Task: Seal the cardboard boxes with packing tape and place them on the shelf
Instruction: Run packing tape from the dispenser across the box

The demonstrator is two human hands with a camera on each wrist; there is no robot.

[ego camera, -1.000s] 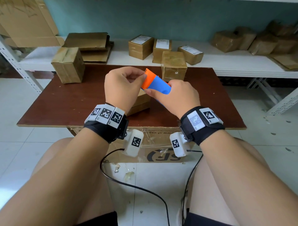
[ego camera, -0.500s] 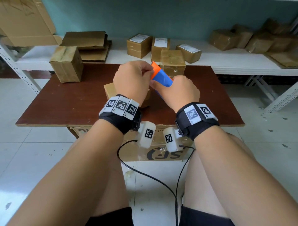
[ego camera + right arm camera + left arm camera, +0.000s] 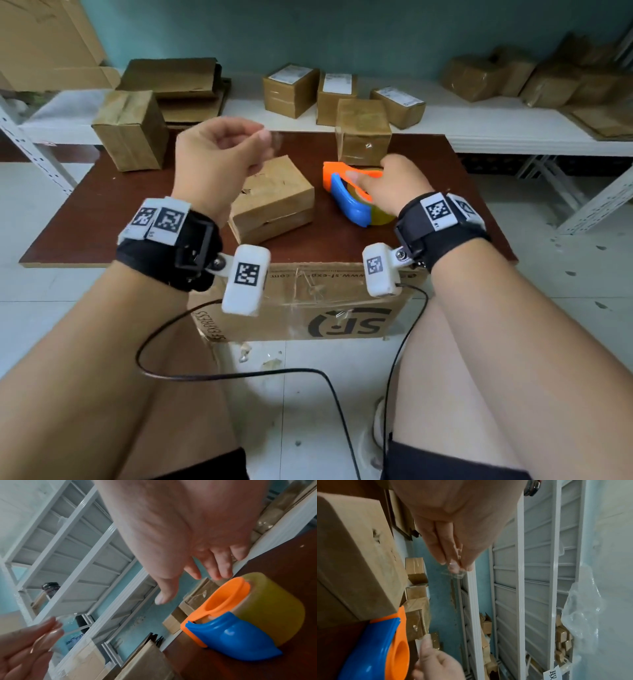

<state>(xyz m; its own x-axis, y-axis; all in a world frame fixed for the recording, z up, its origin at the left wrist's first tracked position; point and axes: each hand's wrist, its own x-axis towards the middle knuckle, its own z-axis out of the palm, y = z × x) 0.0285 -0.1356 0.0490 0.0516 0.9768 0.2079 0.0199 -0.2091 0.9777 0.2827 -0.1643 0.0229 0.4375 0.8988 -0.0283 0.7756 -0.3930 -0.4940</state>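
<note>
The left hand [image 3: 219,164] is raised above the table [image 3: 102,212], its grip closed in a pinch on a strip of clear tape [image 3: 453,573] at the fingertips [image 3: 452,563]. The right hand [image 3: 394,188] hovers over the orange and blue tape dispenser [image 3: 349,195], which rests on the table just right of the unsealed cardboard box [image 3: 274,198]; its grip is open and relaxed, holding nothing, as the right wrist view confirms. Judged step: apply the strip across the box seam. Keep the strip taut and away from the other fingers so it does not fold onto itself, centre it over the flap joint, then press from the middle outward. Steady the box with the right hand. Sealed boxes [image 3: 291,90] stand beyond on the shelf [image 3: 479,123]
</note>
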